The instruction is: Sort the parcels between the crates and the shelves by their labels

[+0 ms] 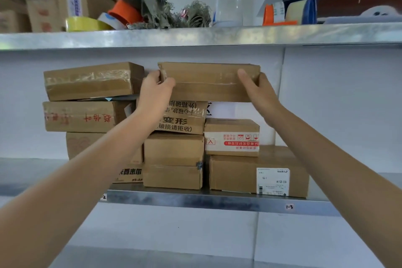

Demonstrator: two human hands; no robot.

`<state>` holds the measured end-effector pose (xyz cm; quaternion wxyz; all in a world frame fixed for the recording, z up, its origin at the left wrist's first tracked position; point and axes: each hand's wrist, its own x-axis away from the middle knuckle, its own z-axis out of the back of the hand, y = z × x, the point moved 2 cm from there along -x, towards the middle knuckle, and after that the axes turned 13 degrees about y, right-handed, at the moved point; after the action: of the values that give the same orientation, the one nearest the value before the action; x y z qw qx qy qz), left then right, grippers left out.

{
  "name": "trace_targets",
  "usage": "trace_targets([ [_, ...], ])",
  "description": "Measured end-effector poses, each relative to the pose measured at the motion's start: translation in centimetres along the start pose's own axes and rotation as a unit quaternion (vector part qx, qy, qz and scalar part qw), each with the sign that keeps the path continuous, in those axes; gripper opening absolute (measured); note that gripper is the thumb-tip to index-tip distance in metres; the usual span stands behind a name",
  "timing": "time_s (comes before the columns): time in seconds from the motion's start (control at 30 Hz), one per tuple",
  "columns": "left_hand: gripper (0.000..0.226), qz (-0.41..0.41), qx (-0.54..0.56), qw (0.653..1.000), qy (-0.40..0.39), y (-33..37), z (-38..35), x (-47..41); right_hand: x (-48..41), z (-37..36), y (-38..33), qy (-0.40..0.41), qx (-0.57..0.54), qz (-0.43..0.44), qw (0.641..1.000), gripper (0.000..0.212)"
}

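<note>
Head view: a flat brown parcel (208, 81) is held level at both ends. The left hand (155, 89) is curled round its left end, and the right hand (258, 91) clasps its right end with the thumb across the taped front. The parcel is at the top of the cartons stacked on the lower metal shelf (195, 201), its left part over a black-printed carton (182, 121) and its right part clear above a red-and-white carton (231, 137); another flat parcel (91, 80) lies just beside it on the left.

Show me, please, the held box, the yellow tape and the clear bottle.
Held box (206, 85): head view, middle of its front face.
Yellow tape (82, 25): head view, its outer band.
Clear bottle (228, 0): head view, its see-through body.
</note>
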<state>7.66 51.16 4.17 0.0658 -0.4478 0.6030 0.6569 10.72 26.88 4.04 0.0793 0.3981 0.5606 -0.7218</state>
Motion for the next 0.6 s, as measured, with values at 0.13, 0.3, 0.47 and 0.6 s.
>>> trace_targets([
  [0.13, 0.026, 0.027, 0.077, 0.997, -0.010, 1.0, 1.1, 3.7, 3.6, 3.0, 0.1, 0.033, -0.032, 0.027, 0.999, 0.072],
  [0.3, 0.019, 0.103, 0.146, 0.983, 0.036, -0.1, 3.7, 8.3, 9.5, 5.6, 1.3, 0.049, -0.025, 0.014, 0.998, 0.050],
  [0.47, 0.031, 0.148, 0.149, 0.974, 0.090, -2.6, 5.5, 14.5, 15.4, 7.1, 3.9, 0.104, 0.003, -0.001, 0.995, 0.045],
  [0.6, 0.027, 0.132, 0.136, 0.973, 0.133, -4.0, 7.4, 18.5, 19.2, 6.8, 5.2, 0.096, -0.052, -0.016, 0.994, 0.022],
])
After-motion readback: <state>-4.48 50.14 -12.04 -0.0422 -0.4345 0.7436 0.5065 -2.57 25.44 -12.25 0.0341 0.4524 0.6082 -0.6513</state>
